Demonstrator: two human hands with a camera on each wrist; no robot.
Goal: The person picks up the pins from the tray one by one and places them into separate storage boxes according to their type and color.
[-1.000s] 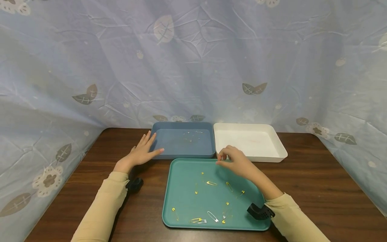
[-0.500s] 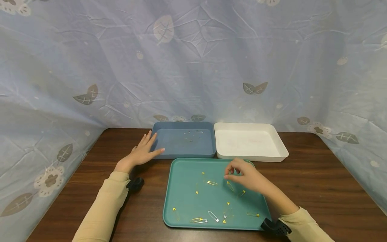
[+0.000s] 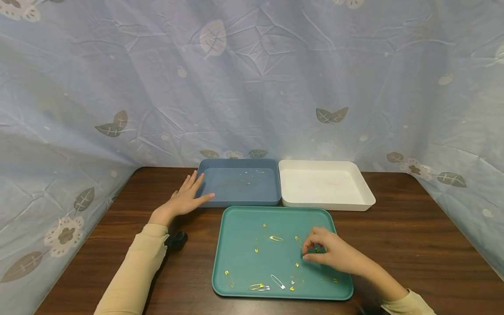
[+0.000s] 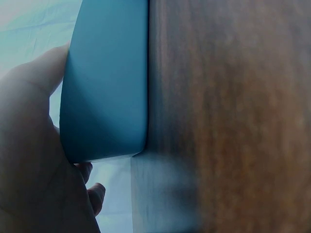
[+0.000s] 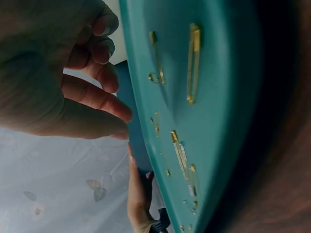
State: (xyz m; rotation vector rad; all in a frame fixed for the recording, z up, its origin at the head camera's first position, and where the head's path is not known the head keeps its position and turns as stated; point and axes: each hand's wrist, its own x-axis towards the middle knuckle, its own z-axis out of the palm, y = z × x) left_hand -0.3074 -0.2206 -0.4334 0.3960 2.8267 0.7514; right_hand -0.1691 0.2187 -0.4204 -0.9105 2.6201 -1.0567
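- Gold-coloured safety pins (image 3: pixel 276 239) lie scattered over the green tray (image 3: pixel 240 227); a silver-coloured pin (image 3: pixel 278 281) lies among them, close to the near edge.
- My right hand (image 3: pixel 332 251) hangs over the right part of that tray; its thumb and fingers curve toward one another, tips near together, and I see no pin between them; one gold-coloured pin lies just beside the fingertips, partly hidden by them.
- My left hand (image 3: pixel 179 203) rests at the left end of the blue tray (image 3: pixel 220 188), fingers spread apart and thumb at the rim.
- Several small pins (image 3: pixel 259 171) lie inside the blue tray, toward its right half; most are too faint to tell apart.
- Right of it stands the white tray (image 3: pixel 323 183); both stand just beyond the green one.
- Dark wood-grained bench (image 3: pixel 413 227) carries all three; pale patterned cloth (image 3: pixel 252 87) hangs behind.
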